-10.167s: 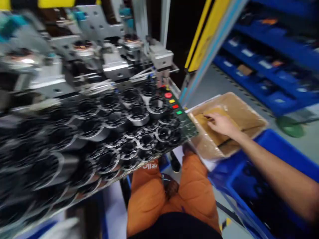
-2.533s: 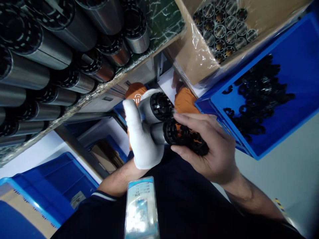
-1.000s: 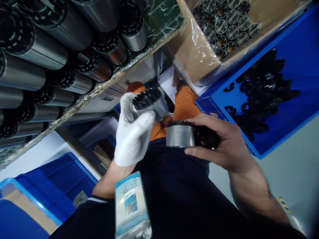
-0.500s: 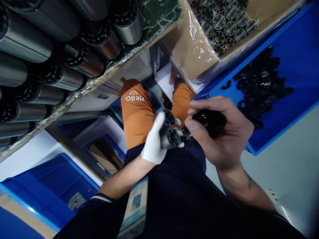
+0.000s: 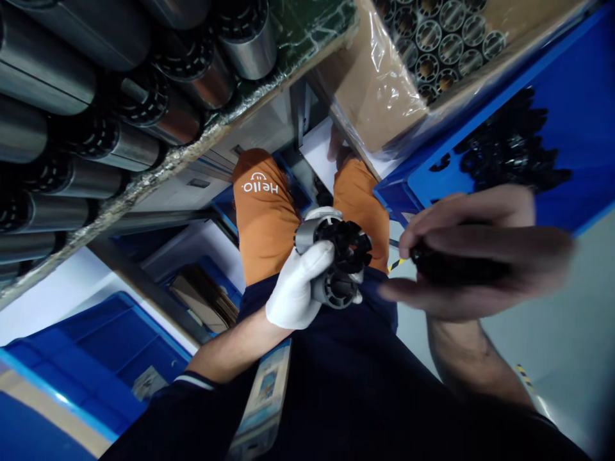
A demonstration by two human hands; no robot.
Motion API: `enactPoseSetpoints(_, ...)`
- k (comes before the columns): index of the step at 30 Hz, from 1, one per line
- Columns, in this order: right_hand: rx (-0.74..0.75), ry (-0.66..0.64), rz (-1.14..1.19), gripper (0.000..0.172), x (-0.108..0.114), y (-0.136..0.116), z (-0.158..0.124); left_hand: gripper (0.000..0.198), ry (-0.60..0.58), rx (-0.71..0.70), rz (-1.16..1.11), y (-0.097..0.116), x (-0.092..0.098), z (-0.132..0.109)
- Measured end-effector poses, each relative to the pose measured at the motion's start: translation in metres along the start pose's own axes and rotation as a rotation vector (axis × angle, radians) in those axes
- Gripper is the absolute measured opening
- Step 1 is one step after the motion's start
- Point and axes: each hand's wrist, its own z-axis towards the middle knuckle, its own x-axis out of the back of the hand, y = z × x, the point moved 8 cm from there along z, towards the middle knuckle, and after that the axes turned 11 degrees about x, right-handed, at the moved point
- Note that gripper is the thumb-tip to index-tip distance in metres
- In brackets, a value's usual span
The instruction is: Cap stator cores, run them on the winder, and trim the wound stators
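Note:
My left hand (image 5: 293, 291), in a white glove, is wrapped around two short metal cylinders in front of my lap. A black slotted plastic ring (image 5: 354, 248) sticks out from the end of the upper cylinder (image 5: 307, 235). The lower cylinder (image 5: 331, 289) shows its open, ribbed end. To the right, apart from the cylinders, my bare right hand (image 5: 509, 275) is smeared by motion. Its fingers are curled round dark black plastic pieces (image 5: 456, 259), whose number I cannot make out.
On the left, a bench (image 5: 307, 48) carries rows of large metal cylinders (image 5: 139, 150) with black ends. A plastic-lined cardboard box (image 5: 384, 109) at upper right holds many small metal tubes (image 5: 450, 48). Beside it, a blue bin (image 5: 581, 83) contains a pile of black plastic parts (image 5: 514, 147).
My right hand has moved right, away from my left hand. A black slotted ring now shows at the upper cylinder's end. My left hand has turned slightly, tilting the cylinders' ends rightward.

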Motion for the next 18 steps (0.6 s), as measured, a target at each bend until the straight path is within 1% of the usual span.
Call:
enactPoseSetpoints(2,0.012,-0.001,-0.017,0.046,0.005,-0.006,-0.003,0.063,0.064,-0.146,0.052,0.01,0.004,-0.002)
enactPoseSetpoints(3,0.028,0.014,-0.027,0.046,0.01,-0.01,-0.007,0.061,0.061,-0.189,0.088,0.012,0.004,-0.003)
enactPoseSetpoints(4,0.05,0.047,-0.039,0.045,0.016,-0.015,-0.01,0.062,0.036,-0.2,0.112,0.011,0.003,-0.003)
enactPoseSetpoints(6,0.108,0.152,-0.067,0.046,0.033,-0.025,-0.017,0.07,-0.047,-0.158,0.119,0.007,0.0,-0.002)
enactPoseSetpoints(7,0.138,0.18,-0.061,0.048,0.038,-0.03,-0.019,0.076,-0.087,-0.139,0.112,0.006,-0.002,-0.002)
enactPoseSetpoints(8,0.155,0.18,-0.037,0.049,0.041,-0.032,-0.02,0.08,-0.117,-0.131,0.104,0.006,-0.003,-0.002)
enactPoseSetpoints(10,0.15,0.111,0.04,0.046,0.038,-0.031,-0.018,0.074,-0.122,-0.153,0.143,0.012,-0.001,-0.004)
enactPoseSetpoints(12,0.129,0.049,0.075,0.038,0.033,-0.029,-0.014,0.064,-0.118,-0.179,0.246,0.018,0.0,-0.004)
enactPoseSetpoints(15,0.155,0.083,0.029,0.026,0.033,-0.028,-0.011,0.061,-0.202,-0.171,0.384,0.021,-0.004,-0.003)
enactPoseSetpoints(17,0.188,0.116,-0.003,0.027,0.034,-0.03,-0.011,0.062,-0.244,-0.182,0.416,0.02,-0.005,-0.002)
enactPoseSetpoints(18,0.201,0.13,-0.019,0.032,0.035,-0.031,-0.011,0.063,-0.223,-0.197,0.435,0.021,-0.003,-0.002)
